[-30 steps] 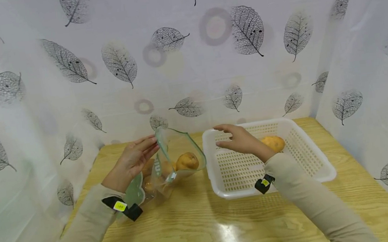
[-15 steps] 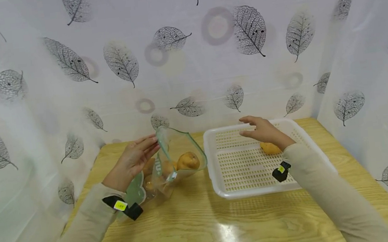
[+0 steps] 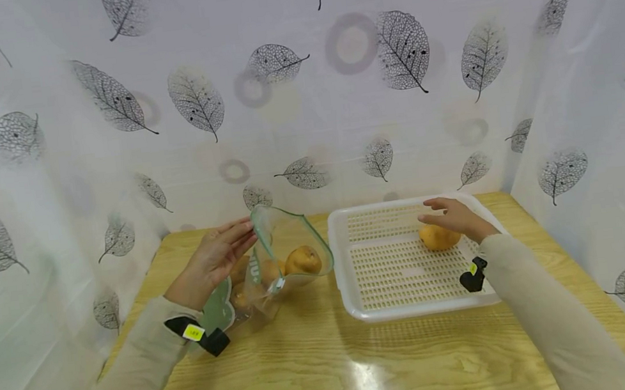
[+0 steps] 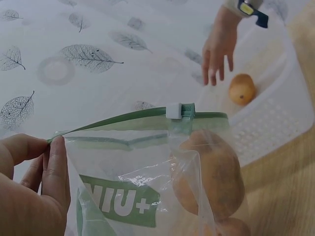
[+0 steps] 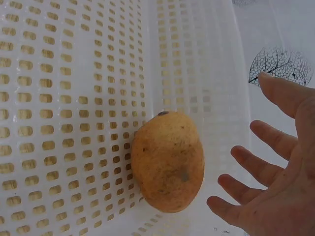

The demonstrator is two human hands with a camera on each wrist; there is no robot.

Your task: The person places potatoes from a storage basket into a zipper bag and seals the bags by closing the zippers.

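My left hand pinches the green-edged mouth of a clear zip bag between thumb and fingers at its left end. Inside the bag lie several potatoes, one of them showing through the gaping mouth. A white slider sits on the bag's green zip strip. Over the white slotted basket, my right hand hovers with spread fingers and holds nothing. Below it, a lone potato rests on the basket floor against the side wall; in the right wrist view the fingertips are apart from it.
The basket and the bag stand side by side on a wood-grain table, the bag to the left. Behind and at both sides hangs a white curtain printed with leaves.
My right hand has moved right across the basket, from near its left side to over the potato, and has come lower. My left hand keeps its pinch on the bag.
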